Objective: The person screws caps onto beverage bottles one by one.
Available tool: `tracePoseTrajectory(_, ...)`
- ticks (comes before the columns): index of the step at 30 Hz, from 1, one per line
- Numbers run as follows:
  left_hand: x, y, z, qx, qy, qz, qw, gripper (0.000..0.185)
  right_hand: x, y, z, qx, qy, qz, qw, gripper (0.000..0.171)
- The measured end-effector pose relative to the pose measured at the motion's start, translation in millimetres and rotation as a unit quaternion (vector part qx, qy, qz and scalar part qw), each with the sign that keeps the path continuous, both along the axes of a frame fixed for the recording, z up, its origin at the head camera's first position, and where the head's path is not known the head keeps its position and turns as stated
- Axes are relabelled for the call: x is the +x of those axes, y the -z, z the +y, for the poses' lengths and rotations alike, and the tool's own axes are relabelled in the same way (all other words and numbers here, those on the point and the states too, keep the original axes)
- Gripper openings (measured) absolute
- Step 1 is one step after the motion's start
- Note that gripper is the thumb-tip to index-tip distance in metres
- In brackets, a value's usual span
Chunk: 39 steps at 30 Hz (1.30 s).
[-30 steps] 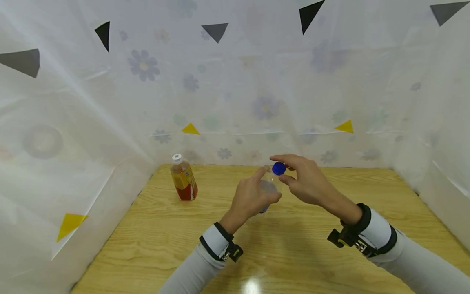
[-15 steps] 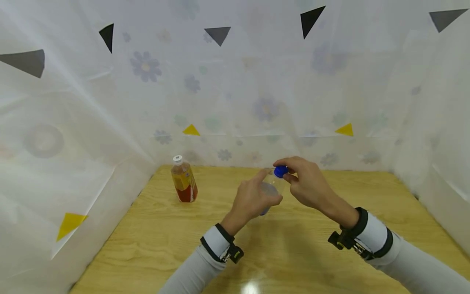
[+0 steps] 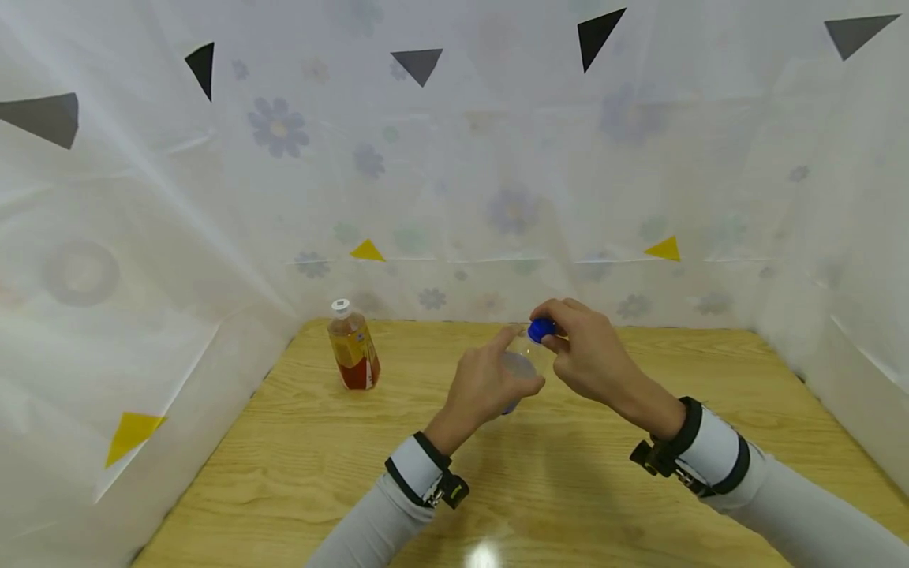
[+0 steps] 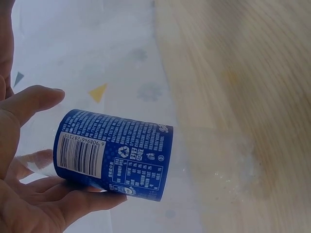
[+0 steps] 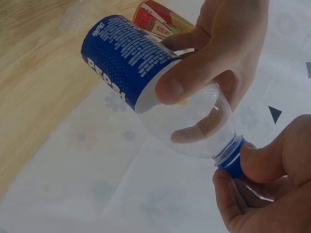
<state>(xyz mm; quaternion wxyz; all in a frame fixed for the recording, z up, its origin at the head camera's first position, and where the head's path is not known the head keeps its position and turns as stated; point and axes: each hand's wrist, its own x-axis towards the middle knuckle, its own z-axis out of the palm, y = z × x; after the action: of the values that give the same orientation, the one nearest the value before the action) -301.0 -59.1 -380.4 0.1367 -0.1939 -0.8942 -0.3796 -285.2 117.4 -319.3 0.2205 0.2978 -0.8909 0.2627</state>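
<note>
My left hand (image 3: 493,383) grips a clear empty plastic bottle (image 5: 189,114) with a blue label (image 4: 114,154), holding it above the wooden table (image 3: 298,465). In the right wrist view the thumb (image 5: 194,77) presses the bottle just above the label. My right hand (image 3: 585,355) pinches the blue cap (image 3: 541,330) on the bottle's neck between thumb and fingers; the blue cap (image 5: 233,158) sits on the neck. The bottle's body is mostly hidden by my left hand in the head view.
A second bottle (image 3: 353,345) with amber drink, a red and yellow label and a white cap stands upright at the table's back left. White flowered plastic sheeting (image 3: 454,181) walls in the table on three sides.
My right hand's fingers have closed from a spread pose into a tight pinch round the blue cap and turned a little. The left hand and bottle have stayed put.
</note>
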Motion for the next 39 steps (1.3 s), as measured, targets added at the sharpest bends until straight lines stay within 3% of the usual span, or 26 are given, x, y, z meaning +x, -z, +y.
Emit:
tracePoseTrajectory(21,4.3,2.6,4,-0.004,-0.007,0.007,0.9999,0.071,2.8,7.5,-3,-0.01,0.03,0.023,0.999,0.01)
tracePoseTrajectory(27,3.3,-0.7,2,-0.005,0.003,-0.008,1.0,0.07,3.4,1.7,-1,0.004,0.025,0.001,1.0,0.007)
tracePoseTrajectory(35,1.0,-2.4,-1,-0.004,0.018,-0.027,0.9995,0.07,9.0,-7.1,4,0.026,0.002,-0.046,0.999,0.036)
tracePoseTrajectory(39,0.3,-2.7,-1,-0.002,0.024,-0.023,0.9995,0.071,9.8,-7.5,4,0.029,-0.002,-0.045,0.999,0.035)
